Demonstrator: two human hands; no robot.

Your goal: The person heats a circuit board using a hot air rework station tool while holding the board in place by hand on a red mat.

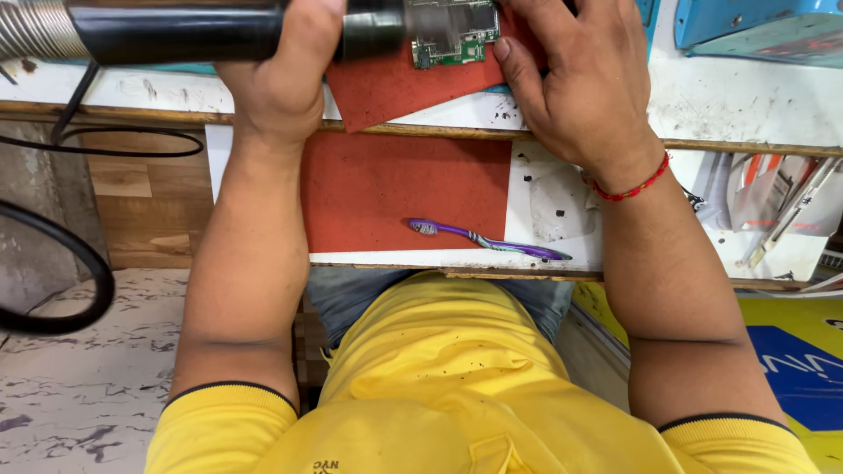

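Left hand (285,70) is wrapped round a black hot-air gun (184,31), right hand (584,79) pressed flat, pinning the green circuit board (452,33) on the red mat (395,88).

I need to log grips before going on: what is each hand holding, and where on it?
The left hand grips the black hot-air tool around its barrel, near the nozzle. The right hand grasps nothing; it lies flat beside the green circuit board.
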